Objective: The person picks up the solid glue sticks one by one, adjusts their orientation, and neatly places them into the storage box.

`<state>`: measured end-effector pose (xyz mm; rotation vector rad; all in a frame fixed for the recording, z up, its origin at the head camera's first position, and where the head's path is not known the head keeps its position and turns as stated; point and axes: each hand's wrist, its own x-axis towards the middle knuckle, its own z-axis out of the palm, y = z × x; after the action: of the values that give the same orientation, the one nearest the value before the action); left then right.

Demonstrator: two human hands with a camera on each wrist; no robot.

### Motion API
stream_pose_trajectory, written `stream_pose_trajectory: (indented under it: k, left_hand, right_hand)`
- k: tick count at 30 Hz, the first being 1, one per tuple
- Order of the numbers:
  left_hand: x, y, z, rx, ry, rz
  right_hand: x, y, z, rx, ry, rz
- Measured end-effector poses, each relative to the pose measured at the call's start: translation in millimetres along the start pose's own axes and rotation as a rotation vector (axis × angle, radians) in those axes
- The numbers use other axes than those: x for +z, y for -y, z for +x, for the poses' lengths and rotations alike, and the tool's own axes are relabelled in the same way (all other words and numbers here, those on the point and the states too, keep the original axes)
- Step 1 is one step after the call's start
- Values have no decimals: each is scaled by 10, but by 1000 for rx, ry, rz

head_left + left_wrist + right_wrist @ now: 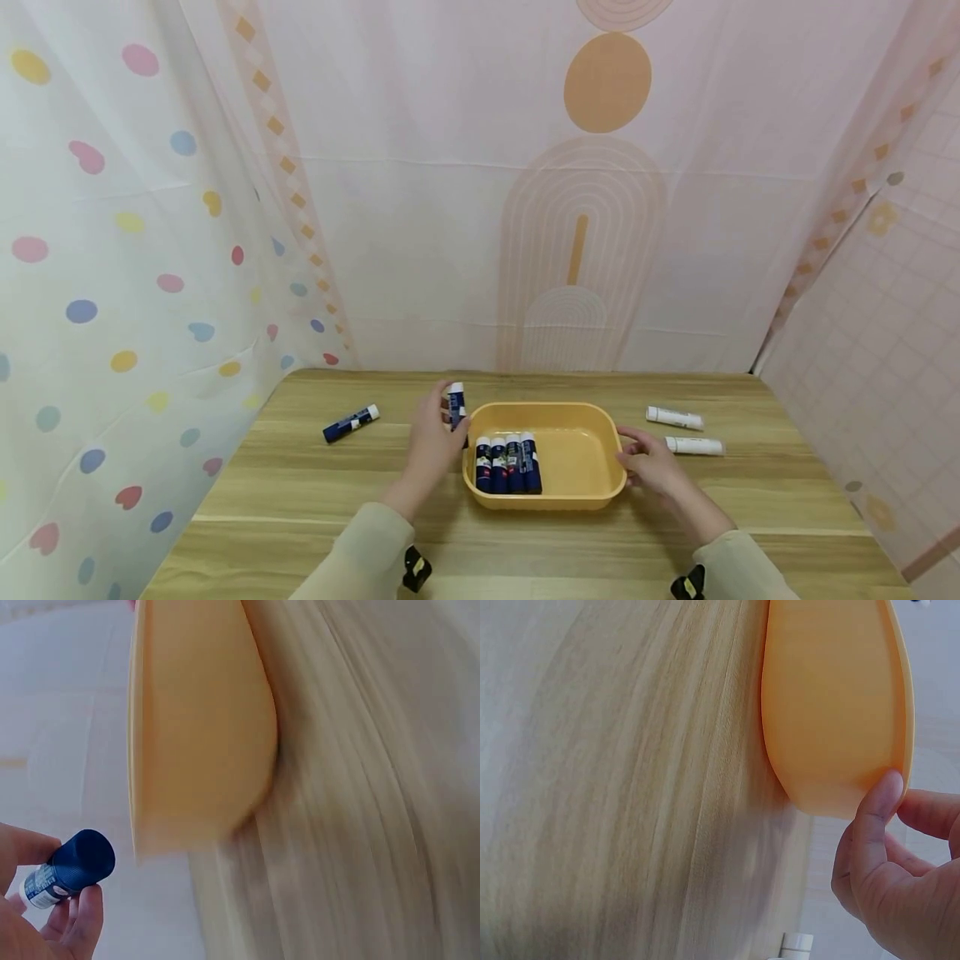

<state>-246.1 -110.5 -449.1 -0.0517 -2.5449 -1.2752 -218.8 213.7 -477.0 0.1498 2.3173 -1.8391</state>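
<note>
My left hand (433,437) grips a dark blue glue stick (457,404) with a white end, just above the left rim of a yellow plastic tray (543,502). In the left wrist view, the blue base of that glue stick (86,859) points toward the camera between thumb and fingers. Several blue glue sticks (508,465) lie side by side in the tray's left part. My right hand (654,465) holds the tray's right end; the right wrist view has its thumb and fingers pinching the tray's rim (909,697).
Another blue glue stick (351,423) lies on the wooden table (300,500) at the left. Two white glue sticks lie to the right, a rear one (674,417) and a front one (695,446) beyond my right hand. A patterned curtain (420,250) hangs behind the table.
</note>
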Motion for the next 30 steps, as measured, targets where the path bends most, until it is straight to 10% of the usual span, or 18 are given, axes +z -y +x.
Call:
stream_pose_trajectory:
  k: [18, 30]
  left_hand:
    - [896, -492, -440, 69, 109, 46]
    - [1146, -592, -504, 19, 250, 113]
  right_hand:
    - [-1, -6, -1, 1, 2, 7]
    - [-13, 19, -8, 2, 19, 24]
